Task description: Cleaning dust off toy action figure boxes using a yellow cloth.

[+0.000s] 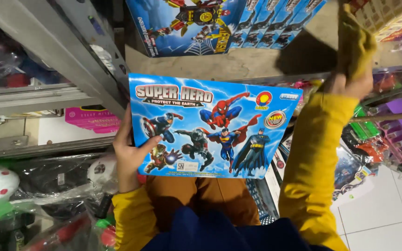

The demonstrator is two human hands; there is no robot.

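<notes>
Person in a yellow top has a flat blue toy box (219, 125) with cartoon heroes on it held over their lap, left hand (129, 155) pinching its left edge, thumb on the front. Right hand (352, 76) is up at the shelf (257, 65), fist closed round a yellow cloth (355, 44)

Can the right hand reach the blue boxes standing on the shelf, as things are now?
Probably yes: the right hand, gripping a yellow cloth, is already over the shelf, beside the blue boxes, nothing between.
</notes>
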